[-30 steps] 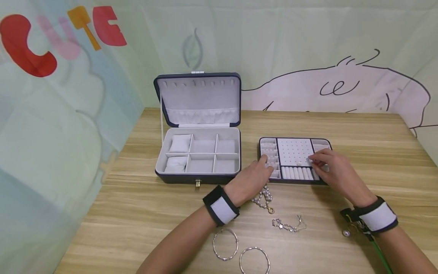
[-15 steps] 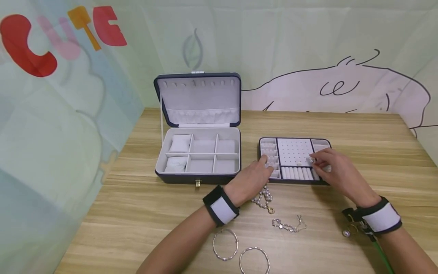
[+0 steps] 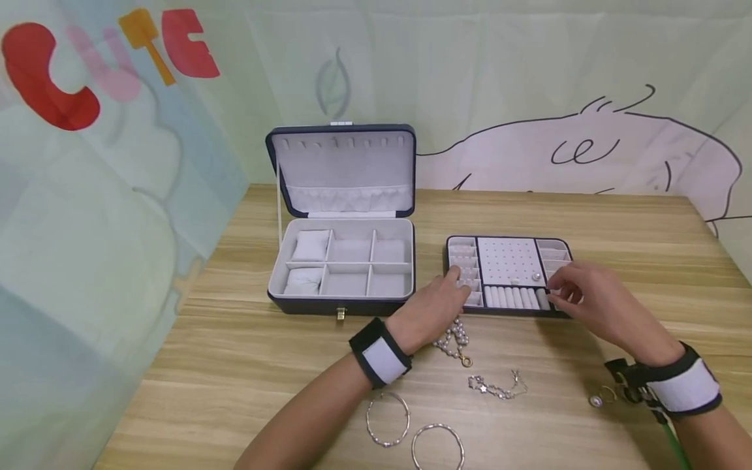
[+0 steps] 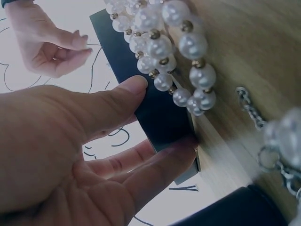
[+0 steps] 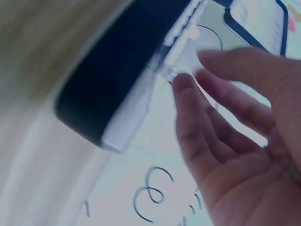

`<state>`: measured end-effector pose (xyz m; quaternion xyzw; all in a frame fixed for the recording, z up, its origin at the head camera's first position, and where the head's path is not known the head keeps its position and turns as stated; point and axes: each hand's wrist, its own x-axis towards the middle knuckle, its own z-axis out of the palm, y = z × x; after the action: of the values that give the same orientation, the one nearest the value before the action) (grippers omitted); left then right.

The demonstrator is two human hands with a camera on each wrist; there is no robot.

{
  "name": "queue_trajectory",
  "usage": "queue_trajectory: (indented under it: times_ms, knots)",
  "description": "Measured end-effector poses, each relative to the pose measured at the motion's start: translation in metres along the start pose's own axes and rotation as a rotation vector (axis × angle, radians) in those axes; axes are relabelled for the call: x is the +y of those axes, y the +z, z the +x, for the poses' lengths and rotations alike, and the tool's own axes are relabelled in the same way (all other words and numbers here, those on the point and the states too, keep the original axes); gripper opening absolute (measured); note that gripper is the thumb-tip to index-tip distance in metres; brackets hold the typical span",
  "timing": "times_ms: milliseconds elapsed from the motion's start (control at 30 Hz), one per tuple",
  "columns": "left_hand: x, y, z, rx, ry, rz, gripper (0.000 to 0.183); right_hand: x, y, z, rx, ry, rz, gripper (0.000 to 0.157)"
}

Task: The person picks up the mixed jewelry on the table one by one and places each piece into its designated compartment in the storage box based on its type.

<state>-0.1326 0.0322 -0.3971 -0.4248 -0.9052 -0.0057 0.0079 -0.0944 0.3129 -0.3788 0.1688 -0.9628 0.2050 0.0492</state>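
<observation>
A dark-edged white jewelry tray (image 3: 510,261) lies right of the open jewelry box (image 3: 341,307). My left hand (image 3: 431,307) grips the tray's left front corner; in the left wrist view its thumb lies on the dark side wall (image 4: 157,110). A pearl earring (image 3: 536,276) sits on the tray's dotted panel, near its lower right corner. My right hand (image 3: 599,303) is just right of it over the tray's right end, fingers bent loosely, thumb apart from them and nothing held. A small stud (image 3: 515,282) stands at the panel's lower edge.
Before the tray lie a pearl necklace (image 3: 455,339), a star-charm bracelet (image 3: 496,390) and an earring (image 3: 596,400) beside the right wrist strap. Two silver bangles (image 3: 388,445) are nearer the front edge. Two white cushions (image 3: 311,245) fill the box's left compartments.
My right hand has let go of the pearl earring, which now stays on the dotted panel, and has drawn back to the right. The left hand keeps its hold on the tray.
</observation>
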Motion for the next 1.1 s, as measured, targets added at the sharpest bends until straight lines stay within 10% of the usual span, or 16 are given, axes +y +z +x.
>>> queue_trajectory:
  times_ms: [500,1100]
  knots:
    - [-0.001,-0.001,-0.002,0.009,-0.010,-0.011,0.025,0.001,-0.013,-0.025,-0.539,0.028,0.021,0.021]
    - [0.000,0.000,-0.001,0.011,0.000,0.006,0.026,0.004,-0.005,-0.043,-0.621,0.019,0.046,0.018]
